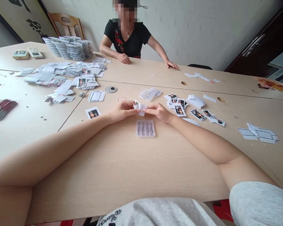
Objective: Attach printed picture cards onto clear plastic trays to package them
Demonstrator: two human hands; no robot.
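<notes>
On my feed I see left hand point(121, 110) and right hand point(160, 113) both pinching a small white paper slip point(142, 110) at frame centre, clear compartment case point(145, 128) on the bench point(132, 169) just below, printed cards point(179, 109) right of centre, another person point(129, 42) top centre.

On my feed, left hand point(123, 110) and right hand point(158, 112) both pinch a small white paper piece point(142, 108). I see a clear hook box point(145, 128) flat on the table point(132, 169) just on the near side, dark hooks inside. More clear boxes point(151, 93) beyond the hands; printed cards point(179, 110) to the right. Across the table, co-worker point(134, 42), both hands down. Stacked packs point(70, 50) far left.
</notes>
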